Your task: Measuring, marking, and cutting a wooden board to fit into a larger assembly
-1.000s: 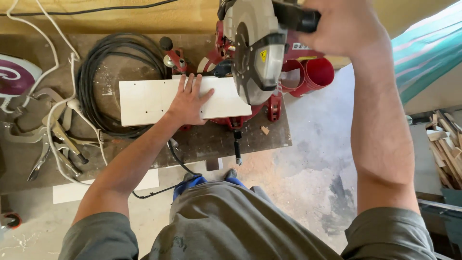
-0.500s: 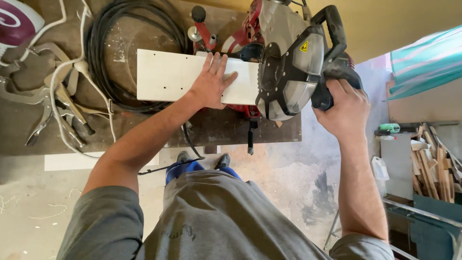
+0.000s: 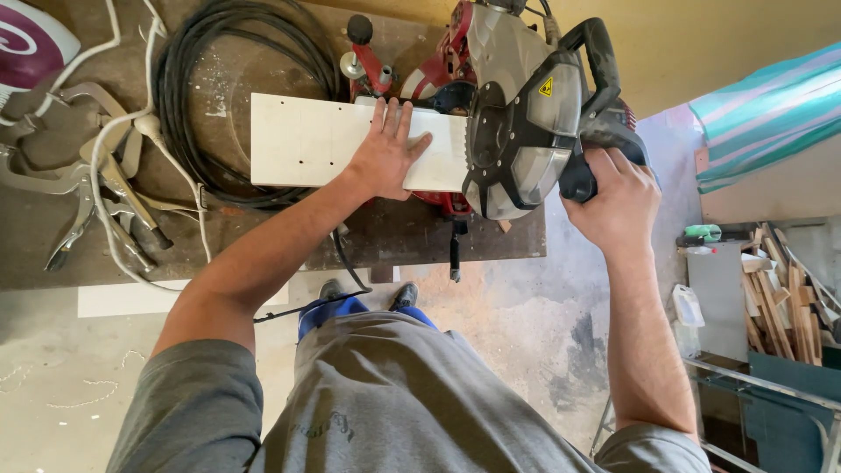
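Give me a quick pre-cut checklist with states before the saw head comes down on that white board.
1. Left hand flat on white board: ok.
2. Right hand gripping mitre saw handle: ok.
3. Fingers away from the blade guard: not ok, very close.
4. Board against the fence: cannot tell.
5. Black cable coil off the cut line: ok.
6. Clamp engaged on the board: cannot tell.
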